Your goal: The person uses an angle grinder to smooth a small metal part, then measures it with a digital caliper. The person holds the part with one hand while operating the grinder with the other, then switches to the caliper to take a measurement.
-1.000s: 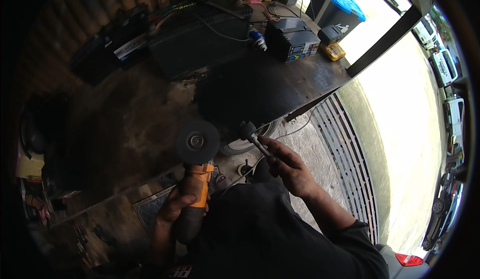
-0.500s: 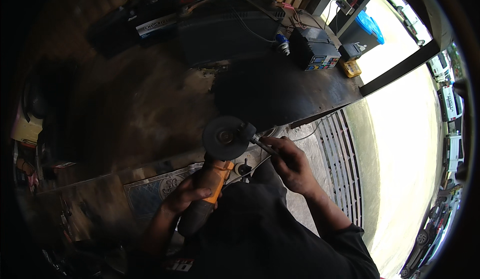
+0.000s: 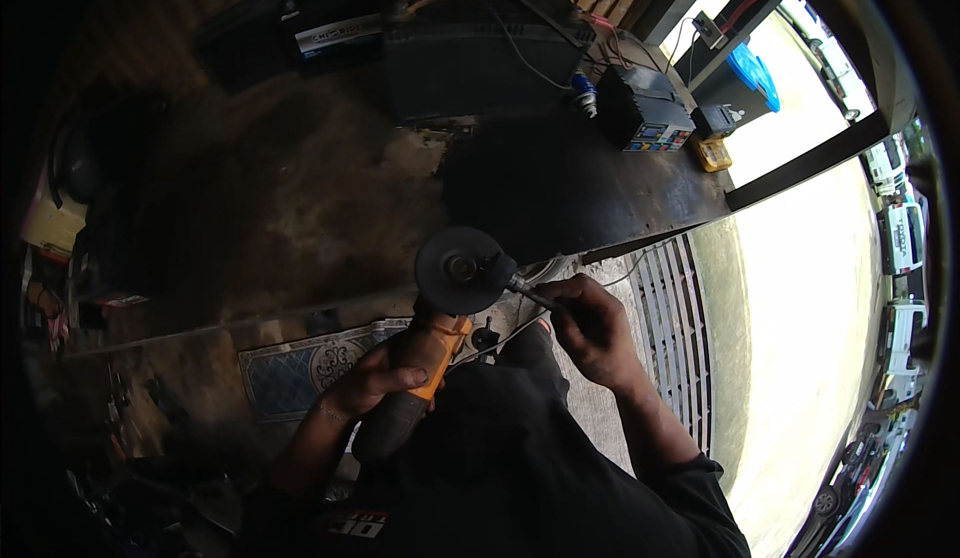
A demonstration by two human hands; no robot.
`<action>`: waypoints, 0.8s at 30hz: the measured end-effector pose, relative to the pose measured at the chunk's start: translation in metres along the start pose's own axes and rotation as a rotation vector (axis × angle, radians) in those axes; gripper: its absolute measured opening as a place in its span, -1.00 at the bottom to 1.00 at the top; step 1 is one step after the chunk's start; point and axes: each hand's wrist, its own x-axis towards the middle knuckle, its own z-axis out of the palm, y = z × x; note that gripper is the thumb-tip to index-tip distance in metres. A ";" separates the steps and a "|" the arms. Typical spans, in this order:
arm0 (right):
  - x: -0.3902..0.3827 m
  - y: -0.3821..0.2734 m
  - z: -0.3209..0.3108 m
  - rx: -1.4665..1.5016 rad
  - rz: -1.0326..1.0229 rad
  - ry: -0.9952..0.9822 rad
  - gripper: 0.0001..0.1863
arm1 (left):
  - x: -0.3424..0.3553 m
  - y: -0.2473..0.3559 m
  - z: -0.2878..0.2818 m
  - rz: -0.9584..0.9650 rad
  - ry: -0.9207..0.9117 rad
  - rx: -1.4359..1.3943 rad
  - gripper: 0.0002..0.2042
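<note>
My left hand [image 3: 385,383] is closed round the body of an orange and black angle grinder [image 3: 433,358], whose dark round disc [image 3: 448,268] faces up. My right hand [image 3: 592,323] grips a thin metal shaft [image 3: 530,292] with a dark fitting [image 3: 500,269] on its end. That fitting overlaps the right side of the disc; I cannot tell whether they touch. Both hands are in front of my dark shirt, near the front edge of the stained workbench [image 3: 280,208].
Black batteries [image 3: 345,33], a small charger box [image 3: 650,110], a spray can [image 3: 585,93] and a yellow tool [image 3: 714,154] stand at the bench's back. Right are a post, a blue-lidded bin [image 3: 740,83], a floor grating [image 3: 670,338] and parked vehicles [image 3: 900,238]. Below lies a patterned mat [image 3: 275,383].
The grinder has moved up and to the right in view, and the fitting in my right hand now overlaps its disc, where they were apart a second ago. The bench has shifted in view.
</note>
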 end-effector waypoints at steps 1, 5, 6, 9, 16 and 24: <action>0.001 0.001 -0.001 -0.007 -0.016 -0.002 -0.69 | 0.000 0.000 0.000 0.000 0.004 -0.002 -0.32; 0.005 0.005 -0.001 -0.073 -0.058 0.020 -0.71 | -0.001 0.001 0.000 0.007 0.005 0.006 -0.32; 0.005 0.005 -0.001 -0.069 -0.083 0.018 -0.71 | -0.001 0.001 0.000 0.006 0.008 -0.003 -0.32; 0.006 0.007 -0.001 -0.052 -0.094 0.040 -0.72 | -0.002 0.001 0.001 0.004 0.020 -0.023 -0.33; 0.008 0.010 0.002 -0.004 -0.088 0.066 -0.75 | -0.002 0.003 0.002 0.022 0.015 -0.006 -0.35; 0.006 0.014 0.004 0.081 -0.052 0.067 -0.79 | -0.003 0.007 0.004 0.028 0.026 0.014 -0.38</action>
